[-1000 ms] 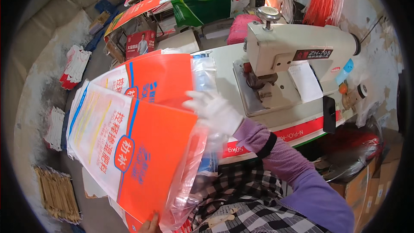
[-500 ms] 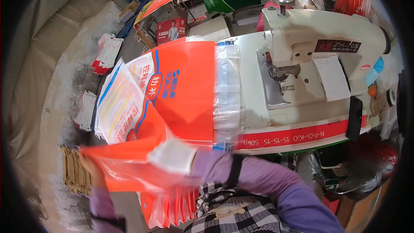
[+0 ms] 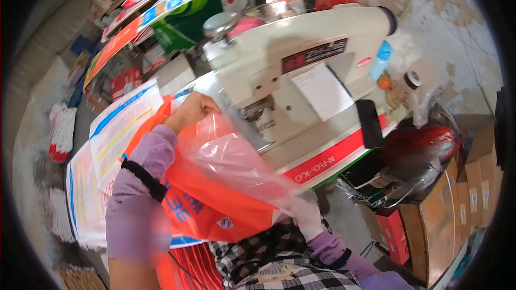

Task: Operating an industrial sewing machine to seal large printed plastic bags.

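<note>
An orange printed woven sack (image 3: 226,201) with a clear plastic liner (image 3: 226,147) stretches slantwise in front of me, beside the sewing machine (image 3: 263,53). My left hand (image 3: 192,111), bare and closed, pinches its far corner next to the machine's needle area (image 3: 260,111). My right hand (image 3: 306,219), in a white glove, is closed on the near end of the sack's mouth, close to my checked apron; its fingers are blurred. The liner hangs loosely between both hands. White-and-blue printed sacks (image 3: 121,123) lie on the left under my left forearm.
On the machine's bed lie a paper pad (image 3: 322,90) and a black phone (image 3: 368,123). A blue bottle (image 3: 380,60) stands behind. Cardboard boxes (image 3: 430,231) are at the right, and red folded sacks (image 3: 188,268) hang at the front. Bundles (image 3: 63,131) sit far left.
The view has turned right, toward the sewing machine. My left hand has come from the far left to the machine, and my gloved hand has moved right. The orange sack has been lifted off the pile.
</note>
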`<state>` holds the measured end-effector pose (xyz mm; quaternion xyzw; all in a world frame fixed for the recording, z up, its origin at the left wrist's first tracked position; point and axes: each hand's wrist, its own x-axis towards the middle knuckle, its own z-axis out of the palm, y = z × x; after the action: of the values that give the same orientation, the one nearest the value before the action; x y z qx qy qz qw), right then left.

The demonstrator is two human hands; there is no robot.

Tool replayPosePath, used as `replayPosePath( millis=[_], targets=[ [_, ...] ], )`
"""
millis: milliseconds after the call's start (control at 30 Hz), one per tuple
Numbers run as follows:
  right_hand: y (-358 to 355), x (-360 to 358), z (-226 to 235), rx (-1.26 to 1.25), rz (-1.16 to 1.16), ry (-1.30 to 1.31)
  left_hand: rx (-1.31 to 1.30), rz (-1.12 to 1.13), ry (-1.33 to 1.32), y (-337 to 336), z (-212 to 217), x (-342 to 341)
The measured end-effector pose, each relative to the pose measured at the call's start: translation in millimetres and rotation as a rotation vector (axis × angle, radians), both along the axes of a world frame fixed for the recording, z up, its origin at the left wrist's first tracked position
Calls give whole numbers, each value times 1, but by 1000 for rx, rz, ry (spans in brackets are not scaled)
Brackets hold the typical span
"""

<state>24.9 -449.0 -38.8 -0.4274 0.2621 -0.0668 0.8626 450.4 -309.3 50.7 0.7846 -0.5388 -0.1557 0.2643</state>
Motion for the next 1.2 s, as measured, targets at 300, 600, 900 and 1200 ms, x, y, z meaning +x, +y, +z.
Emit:
replayPosePath(
  millis=[300, 600, 900, 1200],
  targets=[
    [-40, -27, -10, -1634, 363, 71, -256, 51, -368, -26, -51, -25],
    [-35, -21, -15, -957, 260, -63, -343, 257, -45, -27, -43, -28],
    [-30, -6, -1, -175, 191, -140, -142, 5, -699, -18, -41, -41],
    [-47, -31, 38, -1131, 642, 228, 13, -70, -518, -7, -27, -44]
  ],
)
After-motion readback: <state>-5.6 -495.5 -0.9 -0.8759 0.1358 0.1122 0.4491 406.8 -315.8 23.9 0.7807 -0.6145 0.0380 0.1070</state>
